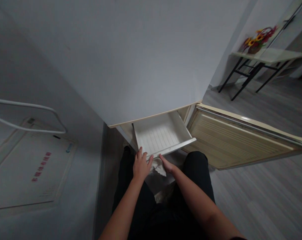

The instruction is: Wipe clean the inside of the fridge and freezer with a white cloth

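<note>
A white drawer (160,133) with a ribbed bottom is pulled partway out of a low fridge-like cabinet. At the left part of its front edge rests my left hand (141,166), fingers stretched and spread over the rim. My right hand (167,164) is closed around a crumpled white cloth (158,166) beneath the middle of the drawer front, its thumb near the rim. The fingers under the cloth are hidden. Swung out to the right stands the cream cabinet door (240,138) with a ridged inner panel.
My knees (197,163) flank the drawer. On the left wall are a white metal bar (28,106) and a panel with red characters (41,166). A table (273,56) with a flower basket (255,46) stands at the far right, on grey wood-look floor (263,193).
</note>
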Tool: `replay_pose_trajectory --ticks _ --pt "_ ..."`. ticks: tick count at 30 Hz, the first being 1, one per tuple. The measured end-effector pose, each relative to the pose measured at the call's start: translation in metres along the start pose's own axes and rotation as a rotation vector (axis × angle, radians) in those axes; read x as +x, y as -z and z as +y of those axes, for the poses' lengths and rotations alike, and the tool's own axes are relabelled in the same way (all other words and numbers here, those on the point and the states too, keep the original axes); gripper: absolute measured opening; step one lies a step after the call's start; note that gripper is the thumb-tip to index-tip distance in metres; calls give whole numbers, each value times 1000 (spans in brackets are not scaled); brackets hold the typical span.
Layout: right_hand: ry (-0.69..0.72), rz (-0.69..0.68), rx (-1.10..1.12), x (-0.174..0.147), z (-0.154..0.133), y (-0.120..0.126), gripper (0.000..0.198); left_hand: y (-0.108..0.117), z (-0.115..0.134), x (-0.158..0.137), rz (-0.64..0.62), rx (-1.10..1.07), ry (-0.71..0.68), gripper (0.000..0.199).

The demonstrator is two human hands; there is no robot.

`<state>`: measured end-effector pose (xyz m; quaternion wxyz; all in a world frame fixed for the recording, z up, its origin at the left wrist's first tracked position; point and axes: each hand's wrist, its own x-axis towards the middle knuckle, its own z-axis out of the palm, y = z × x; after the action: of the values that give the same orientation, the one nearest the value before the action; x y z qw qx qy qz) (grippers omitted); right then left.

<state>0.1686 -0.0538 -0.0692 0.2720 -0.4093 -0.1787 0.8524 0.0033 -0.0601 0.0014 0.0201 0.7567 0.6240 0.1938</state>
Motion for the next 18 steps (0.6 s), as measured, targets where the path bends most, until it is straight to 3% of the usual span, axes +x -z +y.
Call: replay_pose_trajectory --ticks 5,18 --pt "135 -57 1 4 6 0 68 1 -1 -1 -45 -8 22 43" --pt "102 -21 -72 0 7 3 74 2 3 0 -44 -34 85 41"
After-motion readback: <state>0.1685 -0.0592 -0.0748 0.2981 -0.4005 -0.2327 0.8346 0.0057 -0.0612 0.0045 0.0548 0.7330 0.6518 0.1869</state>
